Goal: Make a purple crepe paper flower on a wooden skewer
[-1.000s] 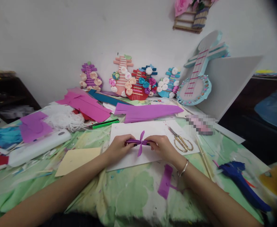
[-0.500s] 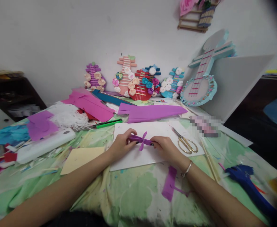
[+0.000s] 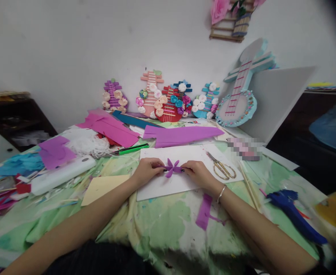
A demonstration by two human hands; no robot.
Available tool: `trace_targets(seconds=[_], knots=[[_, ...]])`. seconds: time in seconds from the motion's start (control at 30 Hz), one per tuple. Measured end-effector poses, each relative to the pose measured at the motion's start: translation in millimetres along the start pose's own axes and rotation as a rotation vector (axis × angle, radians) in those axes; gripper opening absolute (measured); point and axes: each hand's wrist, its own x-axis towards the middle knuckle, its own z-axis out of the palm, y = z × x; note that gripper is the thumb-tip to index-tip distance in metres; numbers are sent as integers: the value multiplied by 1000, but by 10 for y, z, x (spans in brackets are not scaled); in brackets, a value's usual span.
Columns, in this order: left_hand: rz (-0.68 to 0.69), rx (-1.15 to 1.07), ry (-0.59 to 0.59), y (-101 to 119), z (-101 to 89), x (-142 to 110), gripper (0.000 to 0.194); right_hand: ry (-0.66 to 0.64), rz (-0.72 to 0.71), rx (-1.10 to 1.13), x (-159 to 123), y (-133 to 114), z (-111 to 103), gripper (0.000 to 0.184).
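Between my two hands is a small purple paper flower (image 3: 172,168) with several narrow petals spread out. My left hand (image 3: 149,170) pinches a petal at its left side. On the other side, the fingertips of my right hand (image 3: 196,173) close on a petal too. Beneath the flower lies a white board (image 3: 156,191). Gold-handled scissors (image 3: 223,169) rest on the board, right of my right hand. A purple paper strip (image 3: 204,212) with a thin tail lies on the cloth near my right wrist.
A blue glue gun (image 3: 295,214) lies at the right, beside thin wooden sticks (image 3: 251,187). Behind the board are purple paper (image 3: 185,135) and a green cutter (image 3: 133,149). Decorated paper lutes (image 3: 170,105) lean on the wall. A white power strip (image 3: 63,175) sits left.
More petals now stand apart on the flower, and my hands have come closer together around it. The whole view has shifted slightly.
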Motion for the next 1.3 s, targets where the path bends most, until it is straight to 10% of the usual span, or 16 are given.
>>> trace_targets(seconds=[0.3,0.57,0.83,1.3], knots=[[-69,-130,53,-83,-67,39,13,16,-38,-41,16,-5,70,23],[-41,-240,56,-74,-38,14,16,397,-116,94,29,-114,143,20],[-53,-290,5,-68,-65,-21,18,502,-184,239,43,-329,198,15],[-68,-311,-51,-35,-72,-35,14,266,-113,55,323,-613,297,16]])
